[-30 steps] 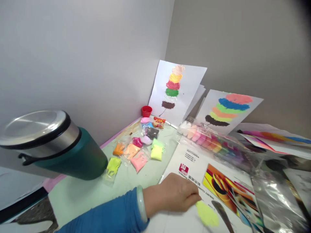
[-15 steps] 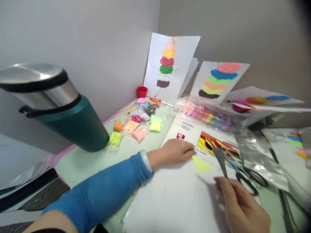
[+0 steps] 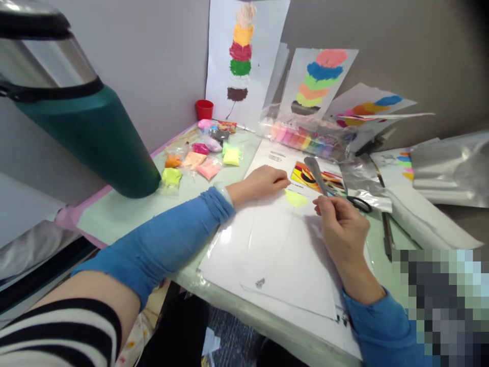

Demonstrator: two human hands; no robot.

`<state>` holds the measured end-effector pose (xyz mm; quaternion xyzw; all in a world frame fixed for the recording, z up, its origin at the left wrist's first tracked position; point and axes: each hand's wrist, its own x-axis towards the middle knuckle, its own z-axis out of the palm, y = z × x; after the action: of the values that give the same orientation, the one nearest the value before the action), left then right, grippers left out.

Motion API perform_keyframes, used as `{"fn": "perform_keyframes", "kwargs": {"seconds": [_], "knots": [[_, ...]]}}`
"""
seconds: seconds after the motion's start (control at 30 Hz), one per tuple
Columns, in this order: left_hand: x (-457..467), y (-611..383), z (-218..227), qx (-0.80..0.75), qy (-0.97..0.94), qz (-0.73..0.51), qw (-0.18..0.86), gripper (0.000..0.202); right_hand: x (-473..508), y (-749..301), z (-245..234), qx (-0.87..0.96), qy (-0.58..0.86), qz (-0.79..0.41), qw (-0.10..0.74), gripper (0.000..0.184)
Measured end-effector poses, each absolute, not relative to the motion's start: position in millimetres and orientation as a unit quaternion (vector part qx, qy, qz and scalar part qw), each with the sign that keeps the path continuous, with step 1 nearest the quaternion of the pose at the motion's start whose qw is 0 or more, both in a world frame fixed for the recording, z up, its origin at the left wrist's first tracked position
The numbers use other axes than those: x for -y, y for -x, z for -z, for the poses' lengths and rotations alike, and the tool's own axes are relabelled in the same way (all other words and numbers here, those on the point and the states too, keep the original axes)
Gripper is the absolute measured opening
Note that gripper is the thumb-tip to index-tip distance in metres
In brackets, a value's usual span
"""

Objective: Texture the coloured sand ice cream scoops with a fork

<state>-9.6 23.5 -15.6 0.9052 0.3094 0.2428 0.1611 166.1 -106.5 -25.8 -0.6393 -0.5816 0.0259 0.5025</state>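
Observation:
Closed, with its fingers curled, my left hand (image 3: 263, 184) rests on the white drawing paper (image 3: 282, 255). Its fingertips touch the paper just left of a flattened pale-yellow clay patch (image 3: 296, 198); whether they hold anything is hidden. My right hand (image 3: 344, 227) is to the right of the patch, pinching a metal spatula (image 3: 315, 171). The spatula's broad, rounded blade points up and away, over a printed colourful picture (image 3: 301, 175). Beyond that hand, black-handled scissors (image 3: 361, 204) lie partly covered. A thin pencil outline runs down the paper below the patch.
Small bags of coloured clay (image 3: 208, 169) lie left of the paper, near a large teal bottle (image 3: 103, 137) and a red cup (image 3: 205, 109). Behind, painted sheets (image 3: 263, 61) lean on the wall above a clear clay pack (image 3: 305, 136). A white roll (image 3: 431, 214) lies right.
The view has tilted down, showing the table's front edge and the floor. My right hand with the spatula has moved a little farther forward; my left hand stays by the patch.

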Motion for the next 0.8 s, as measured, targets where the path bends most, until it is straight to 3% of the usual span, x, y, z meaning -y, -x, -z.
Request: {"fn": "perform_keyframes", "kwargs": {"seconds": [0.43,0.6,0.7,0.8], "knots": [[-16.8,13.2,10.0,-0.353,-0.884,-0.215,0.219,0.032,119.5,-153.0,23.7,0.517,0.685,-0.117,0.500,0.030],[-16.8,14.2,0.9,-0.335,-0.880,-0.181,0.285,0.024,117.4,-152.4,21.6,0.450,0.689,-0.185,0.537,0.029],[-4.5,23.9,-7.2,-0.354,-0.846,-0.225,0.328,0.020,112.8,-152.3,18.3,0.400,0.670,-0.244,0.577,0.028],[24.0,45.8,-8.8,-0.452,-0.788,-0.308,0.281,0.022,109.7,-152.7,15.7,0.364,0.649,-0.306,0.593,0.028]]}}
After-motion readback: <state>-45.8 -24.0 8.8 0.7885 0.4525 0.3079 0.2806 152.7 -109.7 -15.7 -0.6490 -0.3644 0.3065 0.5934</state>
